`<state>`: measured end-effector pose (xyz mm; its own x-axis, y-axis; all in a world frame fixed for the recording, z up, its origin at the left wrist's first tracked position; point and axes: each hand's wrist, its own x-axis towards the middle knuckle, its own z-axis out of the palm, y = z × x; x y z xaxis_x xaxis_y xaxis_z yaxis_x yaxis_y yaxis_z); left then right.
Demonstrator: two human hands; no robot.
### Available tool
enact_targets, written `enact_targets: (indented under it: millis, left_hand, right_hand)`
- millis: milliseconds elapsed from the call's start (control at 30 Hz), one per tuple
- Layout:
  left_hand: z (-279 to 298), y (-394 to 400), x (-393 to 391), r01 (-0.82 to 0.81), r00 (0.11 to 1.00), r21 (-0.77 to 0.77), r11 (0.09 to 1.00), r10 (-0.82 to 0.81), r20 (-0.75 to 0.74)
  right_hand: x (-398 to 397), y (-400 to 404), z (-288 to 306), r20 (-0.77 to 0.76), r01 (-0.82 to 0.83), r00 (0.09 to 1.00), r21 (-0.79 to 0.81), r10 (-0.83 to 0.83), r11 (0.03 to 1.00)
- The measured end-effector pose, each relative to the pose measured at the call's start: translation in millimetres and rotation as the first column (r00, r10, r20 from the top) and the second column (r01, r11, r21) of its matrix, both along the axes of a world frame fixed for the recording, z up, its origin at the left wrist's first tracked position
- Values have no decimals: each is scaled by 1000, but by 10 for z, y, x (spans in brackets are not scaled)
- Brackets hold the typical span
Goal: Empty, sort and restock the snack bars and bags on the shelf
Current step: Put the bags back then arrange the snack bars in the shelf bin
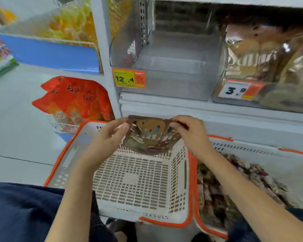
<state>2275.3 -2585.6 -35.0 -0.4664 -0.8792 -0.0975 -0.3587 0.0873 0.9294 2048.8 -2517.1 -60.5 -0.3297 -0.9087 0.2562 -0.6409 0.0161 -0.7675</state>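
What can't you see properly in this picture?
All in the head view:
- Print on the brown snack bag: blurred, and its top corners are covered by the left hand and right hand.
- Small print on the yellow price tag: too small.
- Contents of the right basket: smeared, partly behind the right forearm.
- Brown bags on the shelf: cut off by the right edge.

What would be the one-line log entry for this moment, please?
left hand: pinches brown snack bag | right hand: pinches same bag | bag: above empty basket | clear shelf bin: empty
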Motion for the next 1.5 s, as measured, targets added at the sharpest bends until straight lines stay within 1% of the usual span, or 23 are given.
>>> enact_targets:
  millis: [67, 133, 200, 267, 300, 367, 467, 533, 600, 633, 700, 767, 833, 867, 900, 967, 1067, 1100, 1200, 1267, 1333, 1433, 1500]
  left_hand:
    - [156, 45, -126, 47, 999, -86, 995, -48, -3]
    - [217, 8, -310, 69, 998, -143, 987, -68, 9]
    - [258, -16, -550, 116, 993, -177, 977, -108, 55]
    - [346, 34, -881, 160, 986, -205, 966, -148, 74]
    - [413, 85, -1065, 168, 986, -247, 954, -157, 65]
    - [618, 168, -1423, 163, 986, -353, 921, -167, 20]
    - [998, 99, -1955, 95, 987, -515, 852, -149, -64]
    - [1256, 27, -2311, 40, 977, -553, 832, -148, -152]
    - [1395, -81, -2648, 6, 971, -578, 816, -142, -191]
    - [1404, -150, -2795, 10, 973, -582, 813, -143, -183]
    - [1311, -312, -3040, 63, 979, -529, 847, -155, -131]
    - [1151, -427, -3196, 165, 985, -483, 860, -170, 34]
    - [1030, -471, -3266, 292, 949, -505, 812, -179, 260]
    - [1020, -456, -3277, 337, 923, -535, 775, -159, 350]
    - [1035, -437, -3287, 356, 906, -572, 739, -124, 404]
    - [1102, -411, -3301, 324, 914, -625, 710, -65, 400]
    - [1170, -535, -3309, 208, 966, -582, 786, -73, 246]
    - [1181, -583, -3301, 203, 968, -572, 795, -75, 240]
    - [1127, -630, -3293, 285, 924, -558, 780, -69, 376]
    - [1091, -588, -3305, 292, 904, -575, 764, -24, 428]
    - [1092, -550, -3300, 257, 911, -586, 768, 9, 412]
    - [1081, -551, -3266, 171, 957, -549, 818, -6, 289]
    - [1045, -524, -3244, 165, 950, -592, 789, 35, 311]
  right_hand:
    - [-176, 78, 338, -37, 15, 999, -80, -18, 997]
    - [-363, 216, 692, -92, 14, 996, -94, -23, 996]
    - [-576, 368, 1013, -177, 15, 984, -98, -32, 995]
    - [-826, 530, 1263, -248, 42, 966, -138, -76, 990]
    - [-957, 609, 1368, -265, 72, 957, -161, -114, 984]
    - [-1228, 733, 1563, -275, 149, 938, -231, -211, 962]
    - [-1599, 780, 1944, -236, 235, 908, -396, -346, 888]
    - [-1815, 720, 2216, -216, 244, 898, -483, -384, 841]
    - [-2029, 596, 2403, -253, 245, 871, -519, -421, 819]
    - [-2140, 523, 2434, -280, 246, 858, -512, -431, 823]
    - [-2343, 384, 2380, -311, 257, 852, -453, -421, 854]
    - [-2530, 250, 2209, -364, 253, 854, -336, -372, 907]
    - [-2692, 149, 2016, -424, 256, 850, -186, -313, 949]
    - [-2758, 123, 1944, -425, 274, 853, -128, -302, 953]
    - [-2816, 108, 1898, -415, 290, 857, -101, -305, 952]
    - [-2893, 96, 1850, -387, 298, 868, -91, -310, 950]
    - [-2885, 47, 1830, -406, 275, 870, -68, -278, 959]
    - [-2861, 20, 1811, -438, 262, 863, -33, -250, 964]
    - [-2829, -61, 1692, -537, 260, 828, 110, -163, 959]
    - [-2809, -87, 1652, -591, 290, 792, 145, -152, 946]
    - [-2775, -64, 1673, -613, 321, 772, 145, -169, 936]
    - [-2793, 29, 1719, -613, 359, 756, 100, -227, 928]
    - [-2830, 87, 1731, -597, 375, 757, 66, -265, 924]
